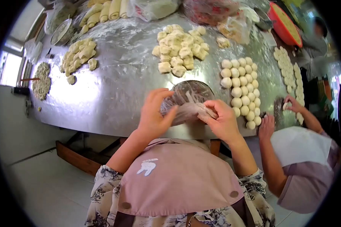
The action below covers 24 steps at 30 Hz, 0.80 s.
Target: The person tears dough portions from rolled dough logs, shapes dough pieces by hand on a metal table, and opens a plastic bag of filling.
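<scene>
A clear plastic bag lies over or around a dark round item, perhaps a bowl, at the table's near edge; the plastic hides what it is. My left hand curves round the left side of the bag, thumb toward me and fingers on the far side. With thumb and fingers closed, my right hand pinches the gathered plastic on the right. Just beyond the bag is a heap of cut dough pieces. Rows of round dough balls sit right of my right hand.
A co-worker's hands are at the right edge near flattened dough pieces. More dough chunks and a crumbly pile lie left. Along the back are dough rolls, a metal bowl and a red basin.
</scene>
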Available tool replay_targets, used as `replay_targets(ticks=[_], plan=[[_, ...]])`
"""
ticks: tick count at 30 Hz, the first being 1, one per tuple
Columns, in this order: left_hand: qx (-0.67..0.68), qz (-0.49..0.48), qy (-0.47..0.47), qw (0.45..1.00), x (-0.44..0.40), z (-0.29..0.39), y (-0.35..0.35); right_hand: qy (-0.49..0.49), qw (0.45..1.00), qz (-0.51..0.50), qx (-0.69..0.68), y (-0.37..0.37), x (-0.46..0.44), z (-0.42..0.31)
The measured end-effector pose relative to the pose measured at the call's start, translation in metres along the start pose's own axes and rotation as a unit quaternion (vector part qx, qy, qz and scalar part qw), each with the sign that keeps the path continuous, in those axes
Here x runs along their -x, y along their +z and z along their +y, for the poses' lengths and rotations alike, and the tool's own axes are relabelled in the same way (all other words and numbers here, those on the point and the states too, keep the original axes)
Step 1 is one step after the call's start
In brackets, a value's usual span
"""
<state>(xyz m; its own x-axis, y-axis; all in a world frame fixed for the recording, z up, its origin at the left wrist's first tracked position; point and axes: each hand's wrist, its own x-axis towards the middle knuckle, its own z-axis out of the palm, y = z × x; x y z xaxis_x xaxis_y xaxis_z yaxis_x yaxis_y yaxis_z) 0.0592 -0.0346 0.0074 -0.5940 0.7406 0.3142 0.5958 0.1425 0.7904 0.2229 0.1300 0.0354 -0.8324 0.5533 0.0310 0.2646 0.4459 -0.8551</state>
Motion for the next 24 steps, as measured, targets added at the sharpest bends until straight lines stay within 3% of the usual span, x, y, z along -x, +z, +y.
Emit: replay_targets(ticks=[3,6,9,14,15,20,24], plan=[[0.009,-0.058,0.039,0.997,-0.008,0.018,0.023,-0.025,0.999,0.043,-0.022,-0.009,0.009,0.005],[0.005,-0.116,0.010,0.993,-0.015,0.025,0.024,-0.020,0.997,0.050,-0.049,-0.014,0.013,0.006],[0.199,-0.204,-0.279,0.917,-0.028,0.029,0.022,0.019,0.989,0.046,-0.137,-0.013,0.017,0.014],[0.156,-0.256,-0.193,0.934,-0.038,0.042,0.015,0.077,0.939,0.050,-0.333,-0.007,0.017,0.011],[0.140,-0.267,-0.166,0.939,-0.039,0.043,0.015,0.077,0.941,0.058,-0.324,-0.006,0.016,0.011],[0.105,-0.302,-0.197,0.927,-0.044,0.053,0.011,0.081,0.937,0.056,-0.336,-0.002,0.011,0.005],[0.050,-0.258,-0.135,0.955,-0.037,0.053,0.017,0.019,0.977,0.038,-0.211,-0.005,0.003,-0.005]])
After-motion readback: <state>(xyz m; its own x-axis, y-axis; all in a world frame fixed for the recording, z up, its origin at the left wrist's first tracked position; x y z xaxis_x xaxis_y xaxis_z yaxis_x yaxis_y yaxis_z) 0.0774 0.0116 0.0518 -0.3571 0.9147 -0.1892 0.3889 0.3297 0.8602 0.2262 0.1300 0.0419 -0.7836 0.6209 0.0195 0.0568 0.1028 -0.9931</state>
